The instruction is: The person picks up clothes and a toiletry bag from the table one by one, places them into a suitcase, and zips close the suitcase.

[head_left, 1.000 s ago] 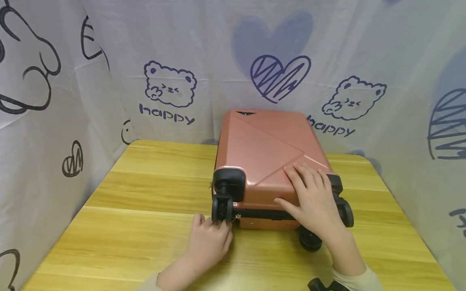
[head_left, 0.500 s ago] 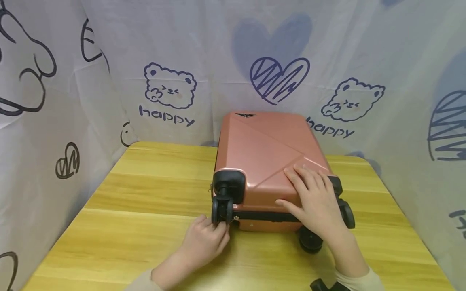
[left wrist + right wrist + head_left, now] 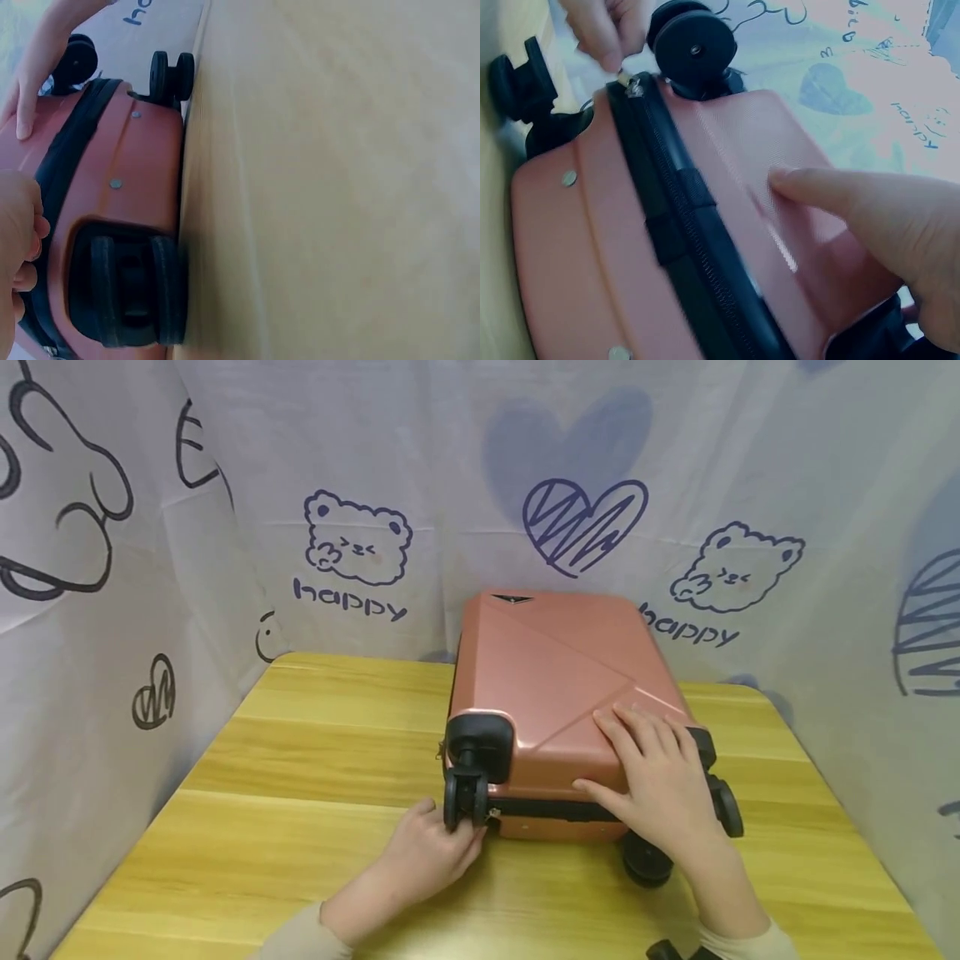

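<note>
A rose-pink hard-shell suitcase point(image 3: 555, 660) lies flat, with its wheeled end toward me. A black zipper point(image 3: 694, 232) runs along that end. My left hand point(image 3: 431, 856) is at the near left corner, beside a black caster wheel point(image 3: 465, 797). In the right wrist view, its thumb and fingers pinch the zipper pull point(image 3: 624, 77) by the metal slider. In the head view the wheel partly hides those fingertips. My right hand point(image 3: 663, 777) rests on the near right of the shell, fingers spread and thumb toward the front edge.
The suitcase lies on a yellow wood-grain table point(image 3: 315, 752). Behind it hangs a white cloth point(image 3: 450, 460) with bear and heart drawings. More caster wheels point(image 3: 647, 860) stick out at the near right. A black object point(image 3: 678, 950) shows at the bottom edge by my right sleeve.
My left hand and the zipper slider have edged slightly left toward the corner wheel. The right hand stays in place on the shell. The head view has shifted a little.
</note>
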The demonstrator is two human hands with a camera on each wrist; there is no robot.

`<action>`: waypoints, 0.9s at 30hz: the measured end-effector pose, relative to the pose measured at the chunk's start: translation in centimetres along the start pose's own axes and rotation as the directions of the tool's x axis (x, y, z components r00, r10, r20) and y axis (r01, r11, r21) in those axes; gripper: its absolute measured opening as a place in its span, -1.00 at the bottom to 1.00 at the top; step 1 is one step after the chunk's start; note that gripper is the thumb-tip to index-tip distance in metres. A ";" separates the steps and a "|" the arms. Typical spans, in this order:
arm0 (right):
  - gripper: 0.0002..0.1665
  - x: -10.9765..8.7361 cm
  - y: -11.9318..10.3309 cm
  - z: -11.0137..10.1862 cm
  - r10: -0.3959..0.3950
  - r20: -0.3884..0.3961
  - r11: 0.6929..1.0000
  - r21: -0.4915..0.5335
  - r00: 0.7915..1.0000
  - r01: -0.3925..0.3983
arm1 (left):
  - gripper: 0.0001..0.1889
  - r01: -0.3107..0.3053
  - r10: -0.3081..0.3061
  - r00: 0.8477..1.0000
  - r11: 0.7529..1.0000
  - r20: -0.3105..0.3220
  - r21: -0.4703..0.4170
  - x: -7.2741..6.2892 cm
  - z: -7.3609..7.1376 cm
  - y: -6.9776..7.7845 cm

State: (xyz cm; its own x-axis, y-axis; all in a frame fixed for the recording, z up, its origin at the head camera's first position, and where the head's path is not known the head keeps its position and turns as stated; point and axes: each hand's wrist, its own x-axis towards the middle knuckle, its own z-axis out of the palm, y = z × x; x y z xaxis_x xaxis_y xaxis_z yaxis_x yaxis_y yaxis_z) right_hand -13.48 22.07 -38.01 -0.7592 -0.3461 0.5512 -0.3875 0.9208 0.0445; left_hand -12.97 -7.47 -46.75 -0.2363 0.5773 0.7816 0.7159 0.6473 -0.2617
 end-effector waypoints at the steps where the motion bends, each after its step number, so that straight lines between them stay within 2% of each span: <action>1: 0.03 -0.1 0.1 0.1 -0.003 -0.008 1.000 -0.010 1.000 0.003 | -0.62 -0.003 0.003 1.000 1.000 -0.001 -0.006 0.0 0.0 0.0; 4: 0.06 -0.3 0.5 0.4 -0.007 -0.032 1.000 -0.009 0.999 0.007 | -0.62 0.009 -0.009 1.000 1.000 0.012 -0.030 0.1 -0.2 0.0; 10: 0.03 -0.4 0.7 0.4 -0.002 -0.037 1.000 0.014 0.999 0.003 | -0.83 0.097 -0.092 0.992 0.994 0.085 -0.058 -0.7 -1.3 -0.4; 14: 0.04 -0.3 0.8 0.3 -0.006 -0.072 0.999 0.039 0.997 0.009 | -0.82 0.092 -0.088 0.994 0.993 0.065 -0.067 -1.1 -1.6 -1.4; 17: 0.06 -0.3 0.8 0.4 -0.015 -0.128 0.998 0.066 0.992 0.024 | -0.68 0.080 -0.077 0.996 0.994 0.042 -0.072 -1.4 -1.8 -2.5; 20: 0.04 -0.3 0.9 0.6 -0.027 -0.164 0.996 0.078 0.986 0.041 | -0.57 0.106 -0.105 0.994 0.992 0.013 -0.075 -1.8 -2.0 -3.6; 23: 0.04 -0.3 1.0 0.5 -0.035 -0.175 0.996 0.079 0.984 0.049 | -0.61 0.130 -0.130 0.992 0.987 0.007 -0.094 -2.2 -1.8 -4.5; 27: 0.03 -0.4 1.3 0.3 -0.035 -0.182 0.994 0.091 0.983 0.052 | -0.68 0.128 -0.124 0.991 0.986 0.042 -0.109 -2.3 -1.3 -5.1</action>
State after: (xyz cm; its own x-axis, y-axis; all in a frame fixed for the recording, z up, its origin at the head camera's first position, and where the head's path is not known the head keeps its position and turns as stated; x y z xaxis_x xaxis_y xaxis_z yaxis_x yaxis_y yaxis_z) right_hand -13.79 23.33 -38.41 -0.6370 -0.3395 0.6920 -0.4729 0.8811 -0.0030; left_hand -15.21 -12.78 -46.46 -0.3503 0.5128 0.7838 0.7469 0.6579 -0.0966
